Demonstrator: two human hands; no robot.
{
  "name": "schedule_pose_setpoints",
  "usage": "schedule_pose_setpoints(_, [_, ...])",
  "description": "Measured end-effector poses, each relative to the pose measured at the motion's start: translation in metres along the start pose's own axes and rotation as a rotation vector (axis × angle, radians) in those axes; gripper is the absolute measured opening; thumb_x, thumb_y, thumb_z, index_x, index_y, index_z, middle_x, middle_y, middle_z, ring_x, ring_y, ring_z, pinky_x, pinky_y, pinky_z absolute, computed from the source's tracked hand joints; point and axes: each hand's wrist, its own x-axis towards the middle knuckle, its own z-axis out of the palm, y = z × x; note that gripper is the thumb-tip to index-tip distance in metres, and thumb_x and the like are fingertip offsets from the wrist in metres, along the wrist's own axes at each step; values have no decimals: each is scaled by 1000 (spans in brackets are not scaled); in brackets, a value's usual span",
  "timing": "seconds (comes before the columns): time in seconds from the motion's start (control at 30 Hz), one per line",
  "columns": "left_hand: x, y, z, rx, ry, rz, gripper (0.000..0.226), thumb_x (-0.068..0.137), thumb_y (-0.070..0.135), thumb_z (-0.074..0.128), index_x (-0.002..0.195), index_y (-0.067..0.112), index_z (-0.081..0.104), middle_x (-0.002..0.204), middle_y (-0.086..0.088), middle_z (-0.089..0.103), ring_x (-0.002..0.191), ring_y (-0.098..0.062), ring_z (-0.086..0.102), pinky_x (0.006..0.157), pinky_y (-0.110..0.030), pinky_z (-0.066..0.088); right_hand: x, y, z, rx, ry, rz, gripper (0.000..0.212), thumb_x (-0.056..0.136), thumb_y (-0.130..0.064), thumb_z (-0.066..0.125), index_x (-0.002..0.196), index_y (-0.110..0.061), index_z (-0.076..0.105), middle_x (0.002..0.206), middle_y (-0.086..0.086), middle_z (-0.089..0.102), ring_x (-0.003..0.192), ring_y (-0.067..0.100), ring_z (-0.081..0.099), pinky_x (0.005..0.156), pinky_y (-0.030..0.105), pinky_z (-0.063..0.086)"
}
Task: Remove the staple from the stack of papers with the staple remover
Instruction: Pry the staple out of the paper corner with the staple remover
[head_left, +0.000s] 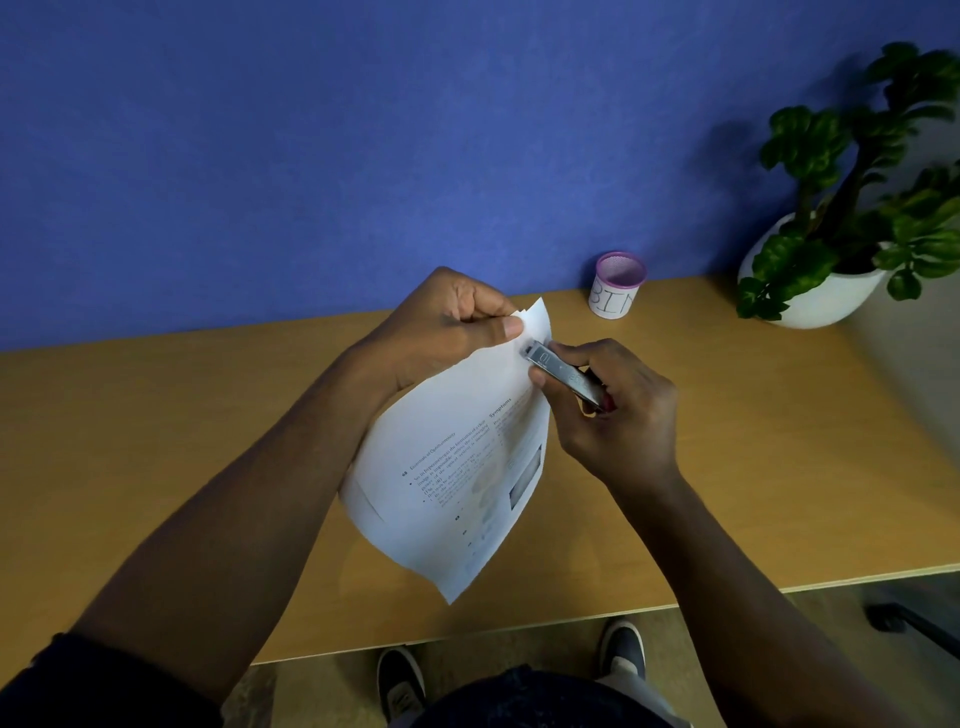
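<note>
Your worktop (182, 415) is a light wooden top set against a blue wall. At its far edge, right of the middle, stands a small pink-rimmed cup (616, 285) labelled "BIN". In the far right corner sits a white plant pot (821, 296).

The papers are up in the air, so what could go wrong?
The papers hang unsupported, pinched only at the corner by the left hand, so a hard pull with the staple remover in the right hand might tear that corner. A freed staple could also drop onto the desk, missing the bin.
</note>
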Motion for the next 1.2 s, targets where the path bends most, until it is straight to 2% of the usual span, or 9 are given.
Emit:
schedule_pose_setpoints(0.17, [-1, 2, 1, 9, 6, -1, 51, 99, 12, 62, 57, 39, 71, 48, 17, 51, 47, -1, 46, 50, -13, 35, 2, -1, 1, -18, 15, -19, 16, 90, -13, 83, 98, -1, 78, 99, 8, 80, 86, -7, 57, 72, 1, 39])
schedule_pose_setpoints(0.3, [-3, 3, 3, -10, 17, -22, 40, 98, 9, 63, 67, 31, 74, 51, 19, 59, 48, 2, 52, 51, -10, 38, 2, -4, 1, 14, 10, 11, 15, 90, -10, 83, 100, 0, 77, 99, 9, 79, 83, -11, 57, 73, 1, 39])
schedule_pose_setpoints(0.37, [-5, 5, 7, -57, 2, -37, 24, 98, 9, 63, 82, 19, 78, 60, 14, 68, 54, 2, 57, 54, -13, 42, 3, -8, 2, 65, 14, 36, 15, 90, -9, 82, 101, 0, 77, 96, 9, 78, 82, -15, 58, 73, 3, 40])
schedule_pose_setpoints(0.47, [-9, 6, 7, -111, 17, -75, 20, 99, 13, 63, 89, 16, 80, 76, -2, 75, 65, -9, 66, 60, -21, 50, 5, -11, 0, 119, 40, 60, 16, 90, -7, 82, 104, 0, 77, 95, 7, 77, 83, -14, 59, 73, 6, 41])
schedule_pose_setpoints(0.6, [-13, 14, -3, -144, 32, -104, 22, 100, 17, 60, 87, 13, 77, 79, -8, 75, 65, -14, 69, 58, -23, 54, 7, -13, -8, 149, 58, 76, 19, 90, -6, 82, 108, 0, 78, 98, 4, 77, 84, -9, 62, 73, 9, 44])
schedule_pose_setpoints(0.77, [-19, 23, -9, -168, 54, -85, 24, 99, 17, 61, 78, 9, 69, 72, -12, 66, 59, -17, 62, 53, -22, 49, 10, -20, -14, 131, 72, 25, 23, 89, -7, 82, 109, 3, 78, 100, 7, 78, 85, -8, 64, 74, 6, 44])
schedule_pose_setpoints(0.87, [-21, 27, -9, -183, 56, -94, 24, 98, 18, 62, 75, 13, 68, 68, -3, 68, 57, -12, 64, 53, -21, 51, 13, -24, -17, 137, 88, -3, 21, 89, -6, 81, 108, 4, 78, 100, 9, 79, 85, 0, 67, 74, 9, 48])
schedule_pose_setpoints(1.03, [-21, 39, -13, -194, 36, -142, 22, 96, 24, 64, 76, 18, 69, 68, 2, 70, 58, -10, 66, 53, -20, 53, 18, -27, -21, 81, 133, -93, 19, 87, -4, 83, 104, 3, 78, 99, 2, 75, 87, -17, 57, 77, 4, 42])
schedule_pose_setpoints(1.2, [-21, 47, -13, -270, 25, -221, 20, 95, 28, 66, 88, 12, 75, 82, -6, 74, 67, -16, 70, 60, -25, 57, 19, -28, -23, 11, 158, -154, 20, 85, -5, 85, 103, 1, 79, 105, -1, 75, 91, 1, 67, 78, 12, 50])
